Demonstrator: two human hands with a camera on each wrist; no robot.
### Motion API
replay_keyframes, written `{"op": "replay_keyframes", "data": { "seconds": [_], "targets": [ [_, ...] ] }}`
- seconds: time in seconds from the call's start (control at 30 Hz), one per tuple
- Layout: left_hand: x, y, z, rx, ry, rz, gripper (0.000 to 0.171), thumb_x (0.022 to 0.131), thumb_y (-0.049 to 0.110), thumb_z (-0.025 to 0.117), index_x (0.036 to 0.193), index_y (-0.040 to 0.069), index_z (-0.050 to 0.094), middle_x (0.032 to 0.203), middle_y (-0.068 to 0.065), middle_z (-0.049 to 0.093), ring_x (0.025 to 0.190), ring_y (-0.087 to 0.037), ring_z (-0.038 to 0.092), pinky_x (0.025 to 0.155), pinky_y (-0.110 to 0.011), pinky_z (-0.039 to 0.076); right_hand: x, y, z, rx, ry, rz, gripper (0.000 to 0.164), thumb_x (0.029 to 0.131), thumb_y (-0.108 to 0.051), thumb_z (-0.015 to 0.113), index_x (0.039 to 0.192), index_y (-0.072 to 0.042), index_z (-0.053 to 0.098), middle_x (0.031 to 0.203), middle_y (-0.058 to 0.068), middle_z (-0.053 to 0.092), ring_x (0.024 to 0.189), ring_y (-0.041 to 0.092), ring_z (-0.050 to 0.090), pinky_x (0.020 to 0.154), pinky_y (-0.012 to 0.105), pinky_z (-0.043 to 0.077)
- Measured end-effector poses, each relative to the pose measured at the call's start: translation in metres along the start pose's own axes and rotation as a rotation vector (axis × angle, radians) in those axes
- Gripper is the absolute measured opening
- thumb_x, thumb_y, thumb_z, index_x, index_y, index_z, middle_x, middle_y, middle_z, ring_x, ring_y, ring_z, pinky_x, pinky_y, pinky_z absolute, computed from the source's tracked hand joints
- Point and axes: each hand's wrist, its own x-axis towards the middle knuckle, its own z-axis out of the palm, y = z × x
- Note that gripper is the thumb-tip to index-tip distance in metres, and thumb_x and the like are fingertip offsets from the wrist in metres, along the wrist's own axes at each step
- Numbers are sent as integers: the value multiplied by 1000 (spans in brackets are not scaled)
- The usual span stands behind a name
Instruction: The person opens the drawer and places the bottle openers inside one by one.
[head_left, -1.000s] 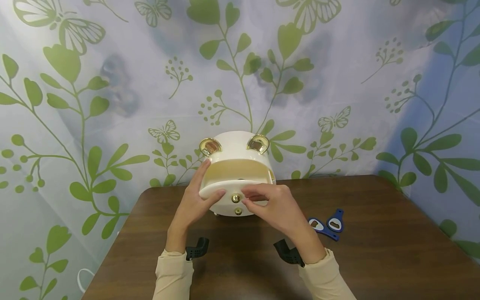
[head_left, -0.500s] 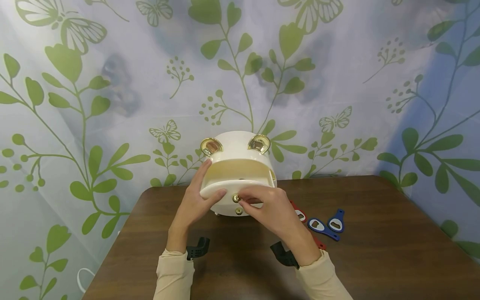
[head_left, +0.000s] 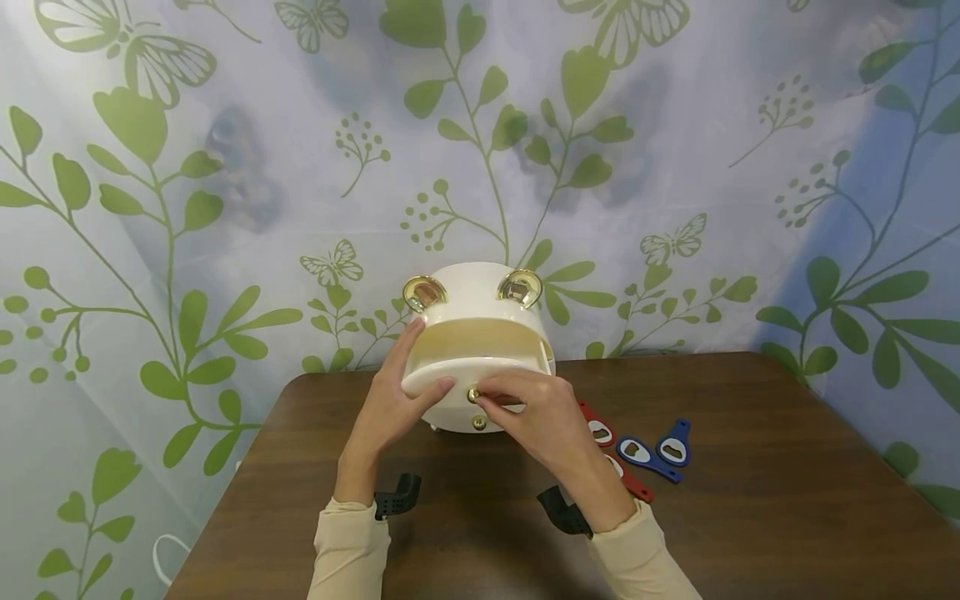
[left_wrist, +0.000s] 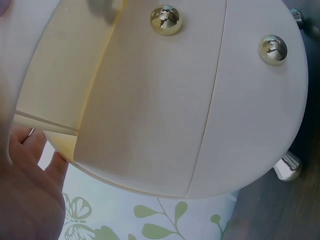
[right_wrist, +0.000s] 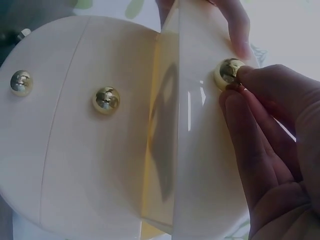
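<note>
A cream-white rounded mini drawer cabinet (head_left: 480,296) with two gold ears stands on the table. Its top drawer (head_left: 442,408) is pulled out, and the part of its inside that shows looks bare. My right hand (head_left: 536,412) pinches the drawer's gold knob (right_wrist: 227,72) between thumb and fingers. My left hand (head_left: 386,408) spans the left side with straight fingers, the fingertips (left_wrist: 57,162) at the cabinet's edge and the thumb (right_wrist: 239,37) against the drawer front. Below, in both wrist views, are two closed drawer fronts with gold knobs (right_wrist: 106,100).
Right of the cabinet lie two blue bottle openers (head_left: 675,446) and two red bottle openers (head_left: 600,429), the red ones partly behind my right forearm. The brown wooden table (head_left: 765,500) runs up to a leaf-patterned curtain (head_left: 480,167) behind the cabinet.
My right hand has moved slightly left and now pinches the knob it was just beside. The red bottle openers have come into view from behind the forearm. My left hand keeps its place.
</note>
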Motion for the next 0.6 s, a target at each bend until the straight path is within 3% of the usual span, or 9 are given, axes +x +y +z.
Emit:
{"op": "replay_keyframes", "data": {
  "seconds": [0.27, 0.6],
  "targets": [
    [1, -2, 1, -2, 15, 3, 85, 92, 41, 76, 163, 31, 30, 169, 12, 27, 157, -18, 24, 122, -57, 28, 0, 1, 3, -25, 27, 11, 16, 80, -12, 90, 95, -13, 83, 94, -3, 79, 89, 10, 74, 75, 24, 61],
    [1, -2, 3, -9, 36, -20, 81, 94, 42, 75, 162, 35, 32, 168, 14, 29, 156, -17, 25, 123, -57, 27, 0, 5, 10, 20, 51, 52, 16, 81, -8, 88, 96, -11, 83, 95, -2, 78, 88, 11, 74, 77, 25, 61]
  ]
}}
